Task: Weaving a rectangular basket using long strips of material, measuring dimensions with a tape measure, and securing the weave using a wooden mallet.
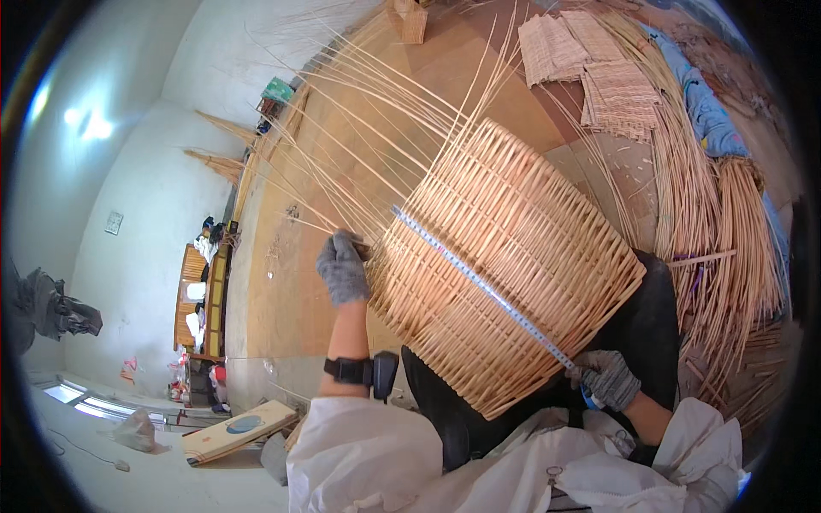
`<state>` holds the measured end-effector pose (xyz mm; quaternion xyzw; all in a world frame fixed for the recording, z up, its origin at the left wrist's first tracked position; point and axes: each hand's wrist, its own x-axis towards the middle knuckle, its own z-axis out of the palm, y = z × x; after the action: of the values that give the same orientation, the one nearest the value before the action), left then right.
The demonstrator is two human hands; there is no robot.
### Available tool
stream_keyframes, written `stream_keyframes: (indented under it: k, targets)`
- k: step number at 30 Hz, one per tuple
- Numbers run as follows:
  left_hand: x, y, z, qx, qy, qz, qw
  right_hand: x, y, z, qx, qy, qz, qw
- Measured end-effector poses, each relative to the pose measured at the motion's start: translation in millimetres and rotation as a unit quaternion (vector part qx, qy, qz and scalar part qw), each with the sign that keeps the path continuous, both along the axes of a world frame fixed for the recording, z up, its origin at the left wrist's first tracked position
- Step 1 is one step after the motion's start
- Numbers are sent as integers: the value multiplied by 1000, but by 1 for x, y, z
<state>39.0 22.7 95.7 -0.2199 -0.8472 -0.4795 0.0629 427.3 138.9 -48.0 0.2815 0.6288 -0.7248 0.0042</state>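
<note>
A woven wicker basket [513,231] lies tilted across my dark-clothed lap, with long uncut rods [376,98] fanning out from its far left edge. A pale tape measure [479,282] runs diagonally over its side, from the rod edge down to the near right edge. My right hand [609,379], in a grey glove, is closed around the near end of the tape; a bit of its blue case shows below the fingers. My left hand [344,268], also gloved in grey, is closed beside the basket's left corner on a wicker rod; its fingertips are partly hidden.
Flat woven mats [590,64] lie on the floor at the far right, beside long bundles of loose rods [727,231] and blue cloth [697,98]. At left stand a wooden bench [192,299] with items and a pale board [239,432]. A small woven piece [406,21] is far ahead.
</note>
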Motion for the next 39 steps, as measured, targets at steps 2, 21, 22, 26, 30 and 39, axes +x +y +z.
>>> stream_keyframes:
  k: [2,21,22,26,30,39]
  targets:
    - [4,-13,-12,71,39,-55,995,-4,-3,1,-22,26,17,999]
    - [9,0,-47,-202,268,-23,942,-8,-56,-42,-254,40,-10,966]
    - [12,0,-47,-201,246,-24,948,-7,-58,-41,-288,69,-18,955]
    - [17,1,-45,-211,284,-6,935,-8,-61,-43,-238,68,-7,969]
    - [16,4,-49,-182,297,2,937,-9,-60,-43,-96,38,59,993]
    - [-7,22,-8,-190,293,-75,934,-21,10,33,77,126,-155,977]
